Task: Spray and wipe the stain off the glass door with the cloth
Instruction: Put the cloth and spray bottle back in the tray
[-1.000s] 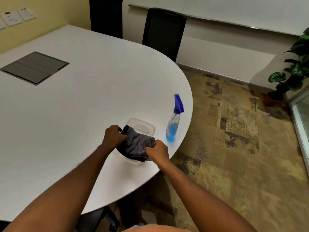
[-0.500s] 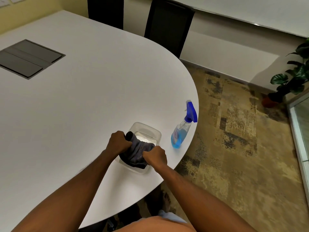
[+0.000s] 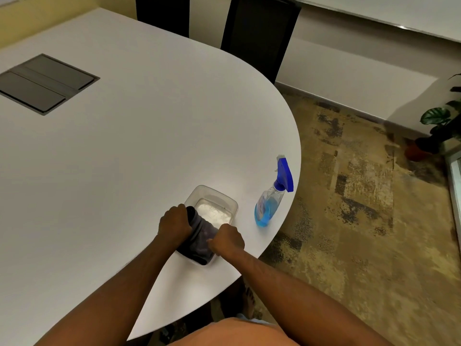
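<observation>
A dark grey cloth (image 3: 199, 239) is bunched between both my fists over a clear plastic tub (image 3: 217, 199) on the white table (image 3: 129, 158). My left hand (image 3: 174, 224) grips the cloth's far end. My right hand (image 3: 228, 239) grips its near end, and the cloth looks twisted tight. To the right of the tub, near the table's edge, stands a clear spray bottle (image 3: 270, 201) with blue liquid and a blue trigger head. A strip of the glass door (image 3: 455, 176) shows at the right border; no stain can be made out.
Two black chairs (image 3: 259, 28) stand behind the table. A grey cable hatch (image 3: 45, 82) is set into the tabletop at left. A potted plant (image 3: 441, 126) sits on the patterned carpet (image 3: 361, 221) by the door.
Both hands have drawn closer together on the cloth and bunched it tighter, lower into the tub. The camera has moved in and tilted; the bottle has not moved.
</observation>
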